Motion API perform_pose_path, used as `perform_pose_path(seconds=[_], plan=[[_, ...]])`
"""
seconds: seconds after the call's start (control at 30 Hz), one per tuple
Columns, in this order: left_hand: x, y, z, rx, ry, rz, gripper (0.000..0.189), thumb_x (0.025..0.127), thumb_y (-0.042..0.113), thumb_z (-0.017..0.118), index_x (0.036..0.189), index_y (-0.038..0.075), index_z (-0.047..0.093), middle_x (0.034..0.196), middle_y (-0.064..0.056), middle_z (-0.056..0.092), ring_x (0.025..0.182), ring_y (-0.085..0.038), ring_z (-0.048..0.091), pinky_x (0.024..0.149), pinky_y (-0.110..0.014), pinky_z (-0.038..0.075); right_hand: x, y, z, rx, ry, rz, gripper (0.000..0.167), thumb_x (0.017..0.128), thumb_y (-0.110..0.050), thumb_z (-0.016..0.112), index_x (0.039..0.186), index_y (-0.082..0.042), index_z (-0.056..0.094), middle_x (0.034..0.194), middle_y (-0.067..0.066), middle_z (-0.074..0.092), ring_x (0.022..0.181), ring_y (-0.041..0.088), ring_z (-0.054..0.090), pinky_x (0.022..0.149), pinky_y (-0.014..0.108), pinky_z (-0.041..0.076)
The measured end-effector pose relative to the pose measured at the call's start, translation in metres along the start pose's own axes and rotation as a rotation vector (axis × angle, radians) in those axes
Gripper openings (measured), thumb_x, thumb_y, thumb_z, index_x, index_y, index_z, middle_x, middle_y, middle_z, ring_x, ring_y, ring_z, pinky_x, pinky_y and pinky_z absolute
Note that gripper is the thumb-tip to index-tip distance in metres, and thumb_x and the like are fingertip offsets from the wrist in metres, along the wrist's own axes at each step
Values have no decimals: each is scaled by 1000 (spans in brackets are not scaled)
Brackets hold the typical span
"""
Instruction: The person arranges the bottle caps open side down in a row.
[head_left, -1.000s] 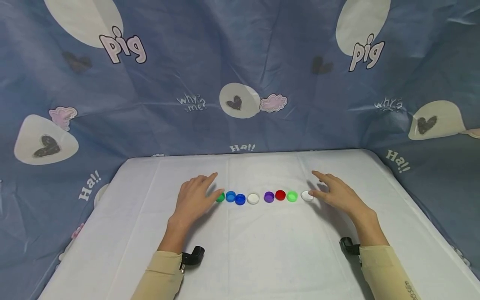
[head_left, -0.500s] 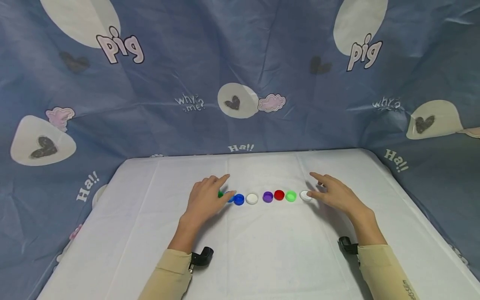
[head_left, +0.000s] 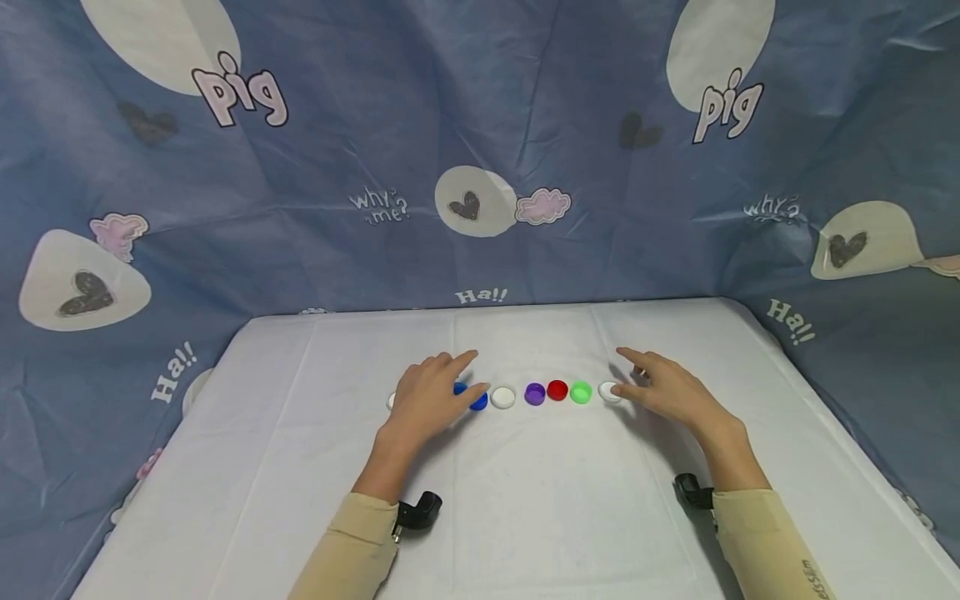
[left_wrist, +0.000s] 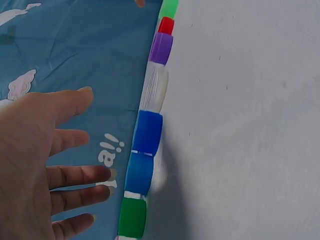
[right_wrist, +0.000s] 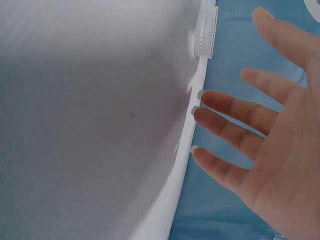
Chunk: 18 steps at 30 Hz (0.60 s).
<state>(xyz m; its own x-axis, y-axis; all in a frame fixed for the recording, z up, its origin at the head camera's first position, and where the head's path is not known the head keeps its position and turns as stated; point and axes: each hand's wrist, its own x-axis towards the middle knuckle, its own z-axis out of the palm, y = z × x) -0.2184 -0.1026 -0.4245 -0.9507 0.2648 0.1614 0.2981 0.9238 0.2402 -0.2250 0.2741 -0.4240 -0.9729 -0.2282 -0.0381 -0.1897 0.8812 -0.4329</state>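
Colourful bottle caps stand in a row across the white table. My left hand (head_left: 429, 398) hovers over the row's left part, fingers spread and holding nothing. Beneath it, partly covered in the head view, are a lighter blue cap (left_wrist: 139, 173) and a dark blue cap (left_wrist: 148, 132); a green cap (left_wrist: 132, 218) shows only in the left wrist view. A white cap (head_left: 503, 397), a purple cap (head_left: 535, 394), a red cap (head_left: 557, 390) and a light green cap (head_left: 581, 392) follow rightward. My right hand (head_left: 678, 392) hangs with loose fingers, its thumb overlapping a ribbed white cap (right_wrist: 204, 32) at the right end.
Another white cap (head_left: 390, 401) peeks out left of my left hand. White cloth covers the table (head_left: 555, 500). A blue printed curtain (head_left: 345, 258) hangs behind and along both sides. Each wrist carries a black camera mount (head_left: 422, 510).
My left hand has moved rightward along the row, from beside the green cap to over the blue caps. The far-left white cap has come into view. My right hand has barely moved.
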Motion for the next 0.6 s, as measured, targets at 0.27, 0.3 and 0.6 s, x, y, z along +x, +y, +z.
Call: perform_pose_path(seconds=[0.27, 0.3, 0.6], plan=[[3, 10, 5, -3, 16, 31, 59, 92, 64, 53, 141, 31, 56, 121, -2, 67, 109, -25, 64, 89, -45, 49, -1, -1, 0, -2, -4, 2, 76, 90, -53, 66, 152, -17, 41, 134, 21, 59, 120, 37, 59, 97, 60, 44], [4, 12, 6, -5, 15, 32, 59, 92, 64, 53, 141, 31, 56, 122, -2, 67, 109, -25, 64, 89, -45, 49, -1, -1, 0, -3, -3, 1, 76, 90, -52, 66, 152, -17, 42, 134, 21, 59, 120, 36, 59, 96, 59, 44], [8, 26, 12, -12, 15, 64, 57, 92, 64, 53, 140, 33, 56, 120, -1, 67, 107, -24, 66, 85, -43, 51, -1, -3, 0, -14, -11, -6, 73, 89, -48, 69, 150, -17, 45, 131, 19, 62, 117, 34, 59, 93, 58, 46]])
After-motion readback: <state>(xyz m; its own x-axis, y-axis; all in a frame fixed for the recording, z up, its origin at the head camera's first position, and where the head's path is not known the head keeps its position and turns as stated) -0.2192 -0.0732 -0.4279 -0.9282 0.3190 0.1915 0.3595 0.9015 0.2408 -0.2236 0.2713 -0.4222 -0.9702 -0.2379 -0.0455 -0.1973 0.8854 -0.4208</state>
